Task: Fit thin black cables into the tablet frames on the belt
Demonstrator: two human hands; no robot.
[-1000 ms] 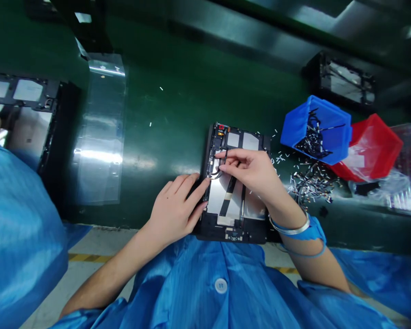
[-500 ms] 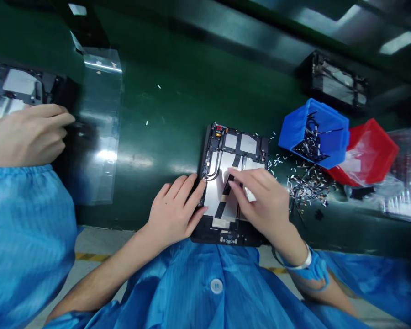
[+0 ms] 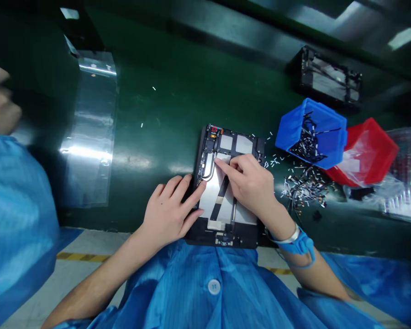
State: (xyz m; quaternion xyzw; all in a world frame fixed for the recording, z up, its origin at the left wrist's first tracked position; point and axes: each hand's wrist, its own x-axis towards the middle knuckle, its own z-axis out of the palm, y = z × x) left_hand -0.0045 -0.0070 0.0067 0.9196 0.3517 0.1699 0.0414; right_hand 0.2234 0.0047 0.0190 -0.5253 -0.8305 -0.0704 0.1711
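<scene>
An opened tablet (image 3: 210,194) lies flat on the green bench in front of me, showing silver battery plates and dark circuit parts. My left hand (image 3: 169,208) rests along its left edge with fingers apart, the index fingertip touching near the lower end of a thin black cable (image 3: 212,171). That cable curves along the tablet's left side. My right hand (image 3: 251,183) is over the upper middle, its index finger stretched onto the cable's upper part and the other fingers curled; nothing shows in its grasp. A black flat ribbon (image 3: 220,201) runs down the battery, partly covered by my right hand.
To the right stand a blue bin (image 3: 332,141) of black cables and a red bin (image 3: 376,146) with clear plastic. Loose cables (image 3: 304,189) and white scraps lie beside them. Another device stack (image 3: 329,80) sits behind. A co-worker's hand (image 3: 0,105) is at far left.
My right hand has moved up and left from the flat ribbon to the thin cable, its index finger now extended. My left hand stays in place. The co-worker's hand has moved left.
</scene>
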